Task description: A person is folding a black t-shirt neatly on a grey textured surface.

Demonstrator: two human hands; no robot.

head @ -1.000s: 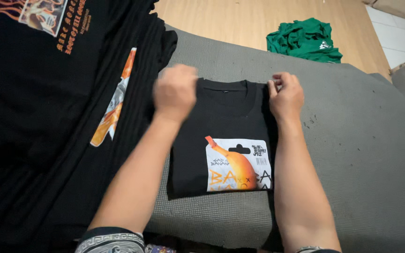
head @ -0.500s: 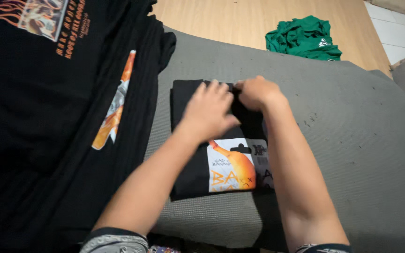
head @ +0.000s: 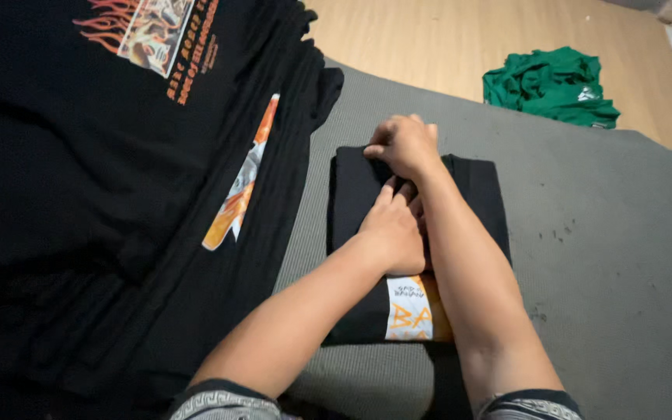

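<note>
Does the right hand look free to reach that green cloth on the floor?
Probably yes: the right hand rests on the folded black shirt, holding nothing, and bare grey mat lies between it and the green cloth.

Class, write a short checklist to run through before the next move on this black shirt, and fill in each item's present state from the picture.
1. Left hand flat on the shirt: ok.
2. Right hand at the shirt's far edge: ok.
3. Shirt lies wholly on the grey mat: ok.
4. Shirt apart from the black stack: ok.
5. Green cloth off the mat: ok.
6. Edges square beneath the arms: cannot tell.
</note>
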